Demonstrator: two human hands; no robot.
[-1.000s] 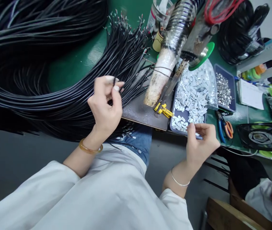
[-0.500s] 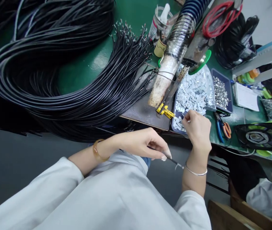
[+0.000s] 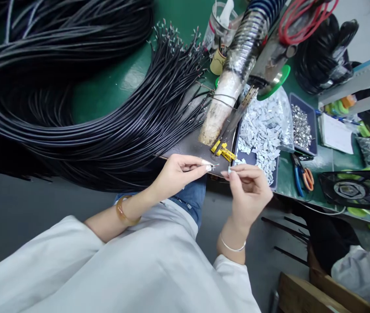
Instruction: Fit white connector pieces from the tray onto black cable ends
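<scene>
Cables (image 3: pixel 106 134) sweep in a thick black curve from the left edge of the frame towards the upper middle, where their stripped ends fan out over the green table (image 3: pixel 100 102). In the centre of the frame, just below that bundle, the left hand (image 3: pixel 172 176) has its thumb and fingertips pressed together, pinching a thin wire end (image 3: pixel 215 165) that points right. Above and slightly right, a wrapped hose (image 3: pixel 224 93) slants down to its pale mouth, with yellow clips (image 3: pixel 226 153) beside it.

Right of the wire end, the right hand (image 3: pixel 248 191) pinches a small pale piece (image 3: pixel 229 171) between thumb and forefinger, the other fingers curled. It has just come away from the tray (image 3: pixel 274 180) of similar white pieces (image 3: pixel 266 141), while the left hand has risen to meet it. The two sets of fingertips now face each other, near but apart, so the wire end and the pale piece look roughly lined up and not yet joined.

Further right, a second tray (image 3: pixel 314 148) holds shiny metal bits (image 3: pixel 300 126), pliers (image 3: pixel 298 176) with blue and orange handles lie below it, and a black fan (image 3: pixel 350 190) sits near the right edge.
</scene>
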